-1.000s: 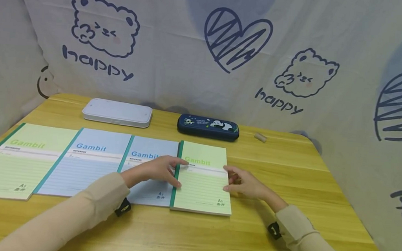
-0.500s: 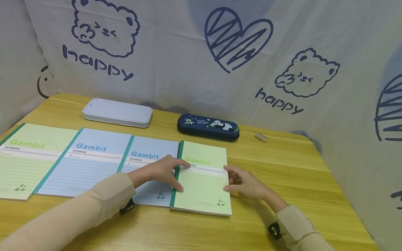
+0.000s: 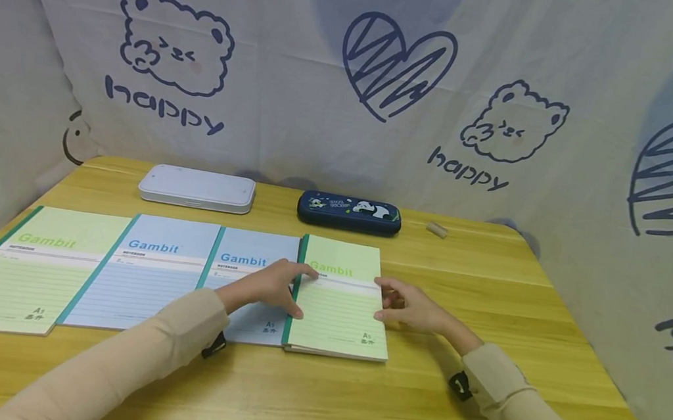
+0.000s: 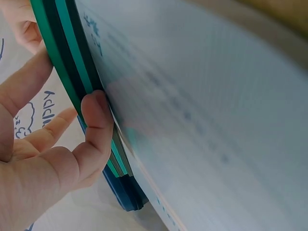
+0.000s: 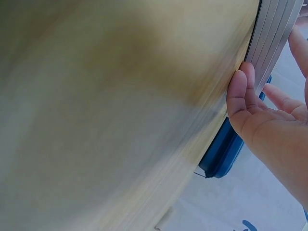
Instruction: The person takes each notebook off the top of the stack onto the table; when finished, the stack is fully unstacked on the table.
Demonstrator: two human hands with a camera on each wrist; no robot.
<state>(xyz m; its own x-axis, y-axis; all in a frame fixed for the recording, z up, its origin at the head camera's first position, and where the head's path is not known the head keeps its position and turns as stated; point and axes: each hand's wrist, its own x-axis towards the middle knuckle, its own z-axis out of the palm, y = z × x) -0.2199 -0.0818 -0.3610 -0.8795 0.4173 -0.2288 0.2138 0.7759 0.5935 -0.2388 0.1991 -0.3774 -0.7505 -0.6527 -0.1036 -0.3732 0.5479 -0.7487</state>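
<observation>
A light-green notebook (image 3: 337,315) with a green spine lies on top of a stack, centre right in the head view. Its spine side is slightly raised, with a thin gap at the near corner. My left hand (image 3: 274,284) grips this spine side, thumb and index finger on the cover; the green spines (image 4: 65,53) show in the left wrist view. My right hand (image 3: 414,307) touches the stack's right side, fingertips against several page edges (image 5: 274,33) in the right wrist view. Partly under my left hand is a blue notebook (image 3: 239,242).
Another blue notebook (image 3: 148,268) and a light-green notebook (image 3: 41,272) lie overlapping at the left. Behind them sit a white case (image 3: 196,187), a dark blue panda pencil case (image 3: 345,214) and a small tan block (image 3: 436,230). A printed curtain (image 3: 293,88) hangs behind the wooden table (image 3: 486,268).
My left hand has shifted slightly right, and the spine side of the top light-green notebook has risen a little. My right hand has stayed at the stack's right edge.
</observation>
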